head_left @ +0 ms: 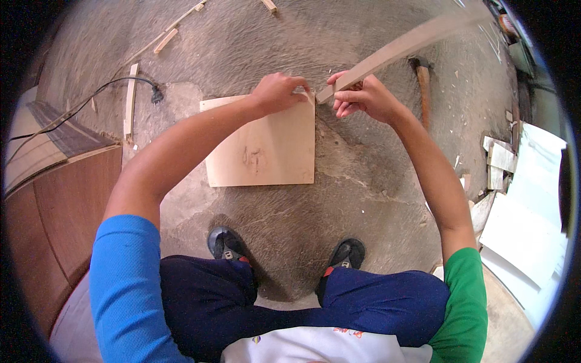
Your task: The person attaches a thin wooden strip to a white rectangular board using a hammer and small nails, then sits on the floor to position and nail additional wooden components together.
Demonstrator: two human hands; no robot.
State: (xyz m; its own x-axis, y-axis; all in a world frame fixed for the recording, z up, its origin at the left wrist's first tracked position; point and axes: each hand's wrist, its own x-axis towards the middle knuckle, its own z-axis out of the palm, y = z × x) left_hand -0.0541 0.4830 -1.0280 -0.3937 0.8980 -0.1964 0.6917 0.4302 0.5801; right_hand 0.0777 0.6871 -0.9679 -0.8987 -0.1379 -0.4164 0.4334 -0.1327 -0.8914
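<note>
A square, pale plywood panel (260, 148) lies on the concrete floor in front of my feet, with a dark scribble on its face and small marks at its corners. My left hand (275, 92) is over its far right corner, fingers curled and pinched together; whatever they hold is too small to make out. Just right of that corner, my right hand (369, 100) grips a long wooden strip (402, 48) near its lower end. The strip slants up to the far right, its far end blurred, and its near end is close to the panel's corner.
A hammer (423, 94) with a wooden handle lies right of my right hand. At left are a black plug (157, 95) on a cord, a wood strip (130, 103) and a brown wooden cabinet (72, 212). White sheets (526, 212) and wood scraps (501, 158) sit at right.
</note>
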